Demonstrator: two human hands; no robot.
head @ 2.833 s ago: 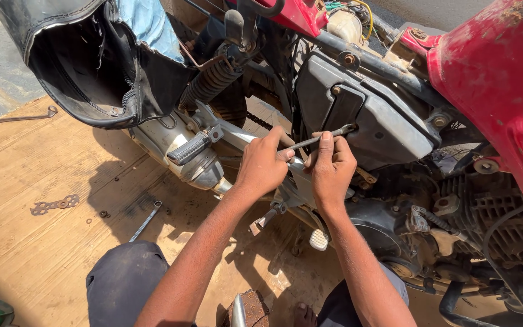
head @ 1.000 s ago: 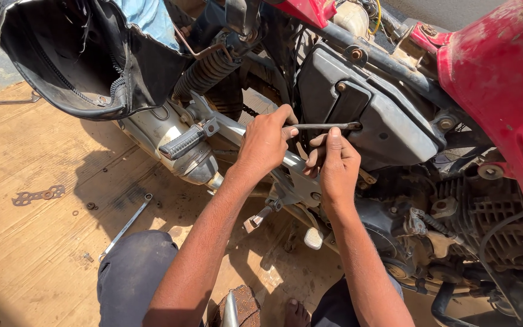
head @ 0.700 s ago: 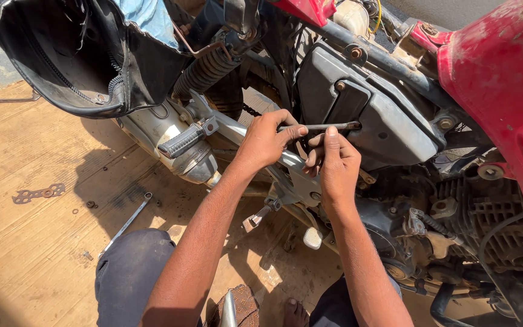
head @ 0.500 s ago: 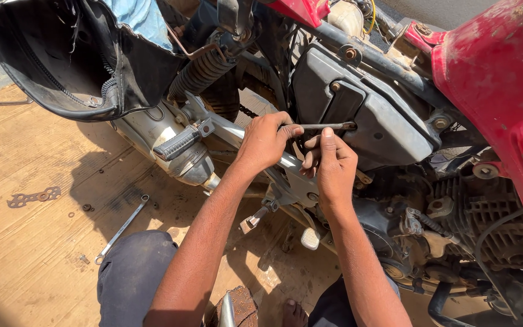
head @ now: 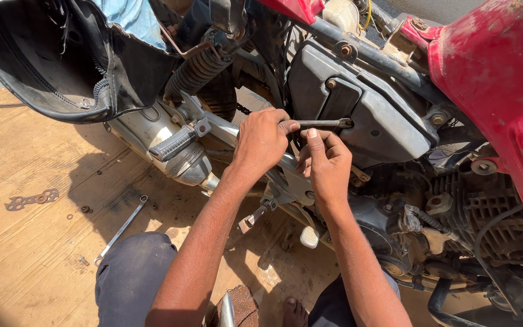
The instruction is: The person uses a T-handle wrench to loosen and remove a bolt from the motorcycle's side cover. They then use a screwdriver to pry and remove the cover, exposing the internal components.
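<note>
Wooden floor [head: 25, 254] under me; my left hand [head: 261, 142] is gripping the wrench [head: 322, 124], right hand [head: 328, 163] loosely curled, steadying it beside the motorcycle's grey cover [head: 382, 121]. It could slip off, skinning knuckles.

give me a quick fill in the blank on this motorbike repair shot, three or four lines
1. The left hand grips a dark metal ____ held level against the grey side cover.
2. The right hand sits just ____ that tool, fingers touching it.
3. A second spanner lies on the ____ floor, apart from both hands.
4. The fuel tank at upper right is ____.

Missing words: spanner; below; wooden; red
</note>
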